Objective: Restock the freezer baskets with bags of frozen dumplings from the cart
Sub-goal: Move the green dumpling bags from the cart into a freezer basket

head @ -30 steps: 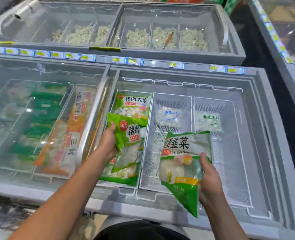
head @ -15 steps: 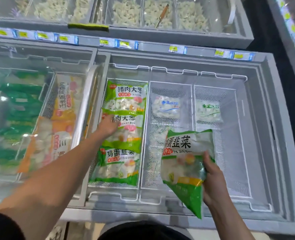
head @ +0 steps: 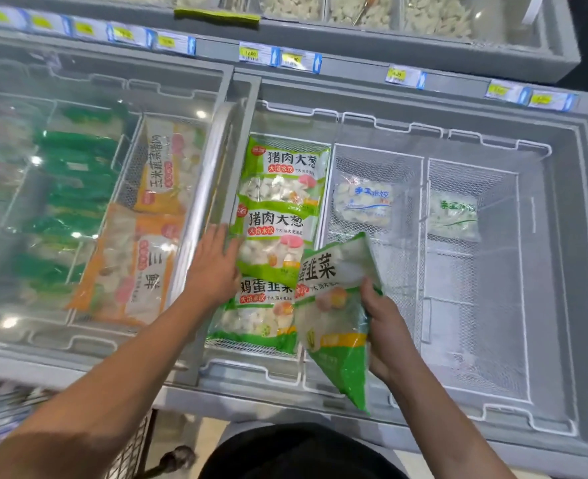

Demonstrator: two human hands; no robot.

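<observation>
Supermarket aisle, head view: an open chest freezer (head: 561,236) with white wire baskets side by side, price tags (head: 278,58) along its far rail, loose dumplings in bins beyond. Left basket (head: 251,371) held three green dumpling bags in a row, overlapping. Left hand (head: 213,267) lay flat on the left edge of the middle bag (head: 278,243), fingers (head: 216,236) straight, pressing and gripping nothing. Right hand (head: 385,326) gripped a fourth green bag (head: 334,319), thumb and fingers curled round its right edge, held tilted over the divider between left basket and middle basket (head: 372,388). Middle basket held one pale bag (head: 363,203) at the far end; right basket (head: 475,392) one likewise.

Judgement: placing step under way. Next move calls for lowering the held bag flat into a basket and letting go. Cart (head: 130,451) only partly visible, lower left.
</observation>
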